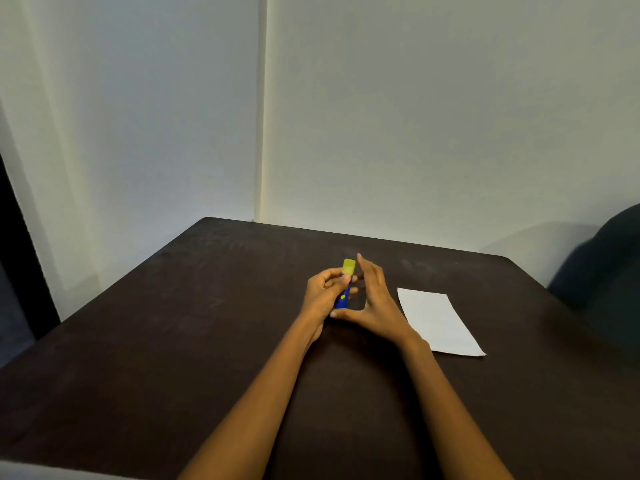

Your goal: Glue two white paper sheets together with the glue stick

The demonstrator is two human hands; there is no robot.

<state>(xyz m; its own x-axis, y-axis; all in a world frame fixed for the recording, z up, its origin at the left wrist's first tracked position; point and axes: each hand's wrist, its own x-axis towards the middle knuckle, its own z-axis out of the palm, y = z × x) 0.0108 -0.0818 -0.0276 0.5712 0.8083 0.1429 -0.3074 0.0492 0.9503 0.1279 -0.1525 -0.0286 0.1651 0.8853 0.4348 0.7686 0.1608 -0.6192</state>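
A blue glue stick [343, 295] with a yellow cap [348, 266] stands nearly upright above the middle of the dark table [173, 341]. My left hand [323, 292] is shut on its blue barrel, thumb and fingers just under the cap. My right hand [375, 303] is right beside it on the right, fingers spread and pointing up, thumb reaching under the stick's base; whether it touches the stick is unclear. White paper [438, 320] lies flat on the table just right of my right hand. I cannot tell whether it is one sheet or two stacked.
A pale wall with a vertical corner seam [261, 116] rises behind the table. A dark rounded chair or cushion [602, 271] sits past the table's right edge. A dark vertical frame [17, 254] stands at the far left.
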